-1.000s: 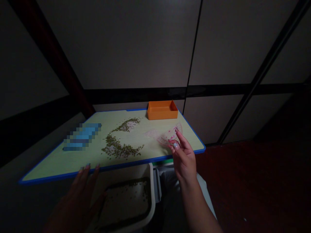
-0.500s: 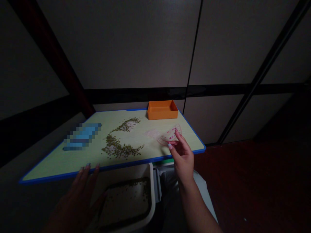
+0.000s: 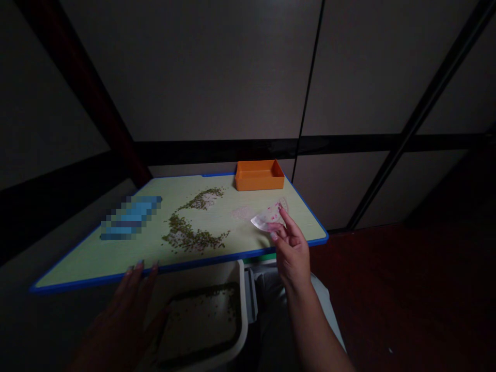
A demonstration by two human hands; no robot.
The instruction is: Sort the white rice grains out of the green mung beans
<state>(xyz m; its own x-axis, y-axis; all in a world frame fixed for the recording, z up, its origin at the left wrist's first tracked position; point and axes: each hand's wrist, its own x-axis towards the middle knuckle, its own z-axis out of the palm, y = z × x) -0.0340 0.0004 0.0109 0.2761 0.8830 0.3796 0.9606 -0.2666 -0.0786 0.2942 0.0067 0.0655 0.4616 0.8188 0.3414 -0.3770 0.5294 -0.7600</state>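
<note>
Between the thumb and fingers of my right hand [image 3: 292, 248] is a clear protractor [image 3: 267, 216] with pink marks, held tilted just over the board's right part. Left of it lies a thin patch of pale grains [image 3: 241, 212]. Small green beans [image 3: 189, 237] mixed with pale grains spread in a curved band over the middle of the board [image 3: 127, 261]. My left hand [image 3: 120, 310] is dim, its fingers stretched out with the tips at the board's near edge. Under that edge sits a white bin [image 3: 242, 310] with scattered green beans inside.
An orange open box [image 3: 259, 180] stands at the back right of the board. A blurred-out blue object [image 3: 132, 218] lies on the left side. Pale panels [image 3: 217, 77] rise right behind the board, and a dark red floor [image 3: 387, 289] lies to the right.
The protractor has turned in my right hand, so its left corner now catches the light. My right hand has barely shifted; my left hand stays in place.
</note>
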